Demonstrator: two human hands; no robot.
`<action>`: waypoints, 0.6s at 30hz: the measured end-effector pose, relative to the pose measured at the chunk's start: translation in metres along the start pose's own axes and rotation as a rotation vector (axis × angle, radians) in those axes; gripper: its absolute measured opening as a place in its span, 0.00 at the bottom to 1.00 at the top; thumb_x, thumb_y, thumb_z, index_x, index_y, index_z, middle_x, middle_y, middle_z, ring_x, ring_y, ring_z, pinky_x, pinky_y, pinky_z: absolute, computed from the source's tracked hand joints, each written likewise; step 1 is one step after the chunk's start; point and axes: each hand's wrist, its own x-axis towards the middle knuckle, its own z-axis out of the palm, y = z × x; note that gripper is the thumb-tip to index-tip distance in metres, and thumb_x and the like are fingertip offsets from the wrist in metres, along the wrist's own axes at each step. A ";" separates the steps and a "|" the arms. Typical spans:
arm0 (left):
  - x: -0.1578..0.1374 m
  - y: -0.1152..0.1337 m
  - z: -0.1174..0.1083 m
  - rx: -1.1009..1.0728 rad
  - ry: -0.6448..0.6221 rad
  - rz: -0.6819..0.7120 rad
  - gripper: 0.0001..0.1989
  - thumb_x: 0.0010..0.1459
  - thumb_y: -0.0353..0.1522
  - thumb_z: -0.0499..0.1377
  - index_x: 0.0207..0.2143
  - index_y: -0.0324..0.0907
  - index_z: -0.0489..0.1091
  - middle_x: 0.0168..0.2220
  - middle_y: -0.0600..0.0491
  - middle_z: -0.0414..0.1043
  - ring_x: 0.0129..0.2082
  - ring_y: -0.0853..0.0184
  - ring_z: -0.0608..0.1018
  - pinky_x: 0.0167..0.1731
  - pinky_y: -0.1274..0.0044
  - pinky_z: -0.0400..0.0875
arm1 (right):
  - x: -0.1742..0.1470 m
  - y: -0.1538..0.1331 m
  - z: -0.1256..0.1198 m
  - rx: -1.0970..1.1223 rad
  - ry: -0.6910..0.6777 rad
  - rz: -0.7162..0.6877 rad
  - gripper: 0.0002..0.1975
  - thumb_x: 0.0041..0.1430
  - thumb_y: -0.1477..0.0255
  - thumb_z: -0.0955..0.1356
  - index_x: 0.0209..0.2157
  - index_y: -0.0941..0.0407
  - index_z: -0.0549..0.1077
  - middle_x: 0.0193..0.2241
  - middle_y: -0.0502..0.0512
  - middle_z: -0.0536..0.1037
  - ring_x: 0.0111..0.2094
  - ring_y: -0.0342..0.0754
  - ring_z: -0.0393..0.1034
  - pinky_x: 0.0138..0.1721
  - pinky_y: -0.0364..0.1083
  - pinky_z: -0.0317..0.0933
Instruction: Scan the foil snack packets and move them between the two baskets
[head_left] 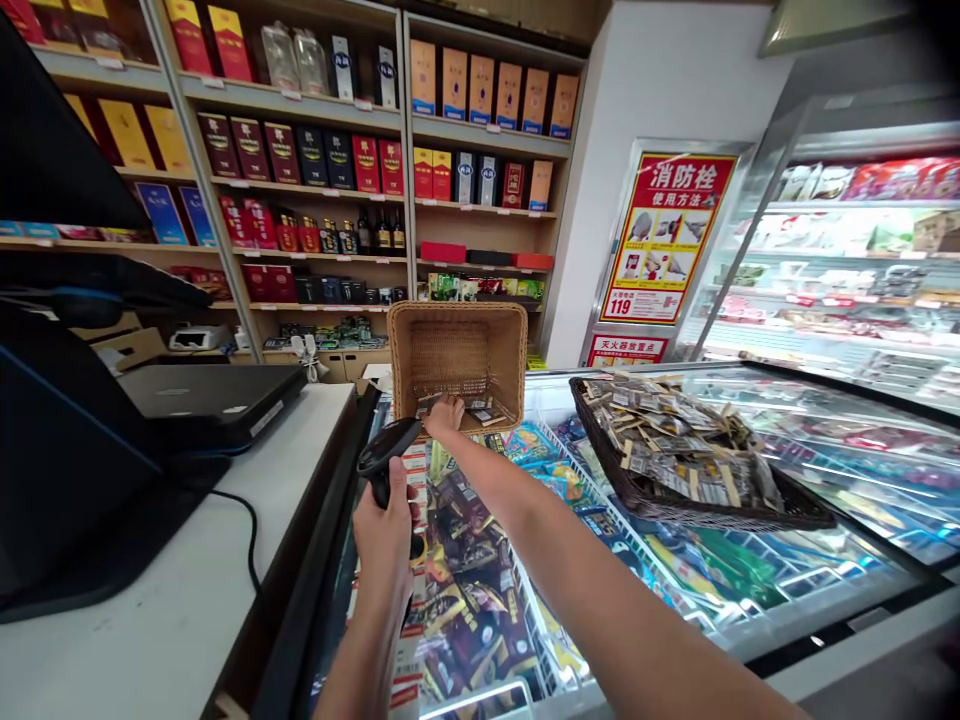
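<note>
My left hand point(385, 513) is closed around the grip of a black barcode scanner point(390, 450), held upright above the glass-topped freezer. My right arm stretches forward, and my right hand point(445, 413) is inside a tan wicker basket point(457, 318) whose opening faces me. Its fingers look bent down among a few small dark packets point(486, 410) at the bottom of the basket. Whatever lies under those fingers is hidden. To the right, a dark brown wicker tray point(622, 480) is heaped with many small clear-and-dark packets point(675, 430).
Under the glass, the freezer holds wire baskets of wrapped ice creams point(480, 590). On the left, a white counter point(172, 560) carries a black monitor stand and a cable point(251, 530). Behind are shelves point(322, 190) of boxed bottles, a fire-hydrant poster point(667, 235) and a lit display fridge point(862, 250).
</note>
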 end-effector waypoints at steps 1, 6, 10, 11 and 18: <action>-0.001 0.001 0.001 0.004 -0.008 0.000 0.37 0.41 0.67 0.70 0.29 0.43 0.70 0.23 0.55 0.73 0.19 0.70 0.71 0.18 0.77 0.64 | -0.003 0.001 -0.006 0.015 0.011 -0.001 0.22 0.60 0.71 0.74 0.55 0.61 0.75 0.58 0.77 0.80 0.67 0.66 0.66 0.66 0.60 0.57; -0.003 0.007 0.005 -0.016 -0.033 0.008 0.38 0.39 0.67 0.70 0.29 0.45 0.68 0.22 0.58 0.69 0.18 0.70 0.69 0.17 0.76 0.63 | -0.030 0.022 -0.064 0.233 0.049 0.002 0.16 0.65 0.73 0.70 0.54 0.54 0.72 0.48 0.60 0.84 0.51 0.56 0.77 0.54 0.51 0.65; -0.004 0.009 0.009 -0.018 -0.069 0.013 0.38 0.38 0.67 0.70 0.30 0.45 0.67 0.21 0.59 0.68 0.17 0.72 0.67 0.17 0.77 0.61 | -0.067 0.064 -0.129 0.481 0.118 -0.009 0.08 0.62 0.68 0.72 0.43 0.52 0.75 0.39 0.51 0.83 0.41 0.51 0.76 0.44 0.46 0.66; -0.005 0.009 0.010 -0.007 -0.090 0.016 0.37 0.39 0.67 0.70 0.30 0.45 0.67 0.22 0.59 0.68 0.18 0.71 0.67 0.17 0.77 0.62 | -0.078 0.077 -0.145 0.549 0.114 -0.015 0.07 0.62 0.66 0.72 0.41 0.52 0.76 0.35 0.49 0.81 0.37 0.49 0.74 0.41 0.45 0.65; -0.010 0.000 0.023 0.075 -0.275 0.031 0.36 0.38 0.65 0.71 0.28 0.46 0.67 0.22 0.57 0.70 0.18 0.71 0.68 0.16 0.78 0.60 | -0.139 0.143 -0.198 0.952 0.152 0.162 0.15 0.55 0.57 0.76 0.34 0.52 0.74 0.20 0.40 0.61 0.22 0.41 0.54 0.23 0.42 0.48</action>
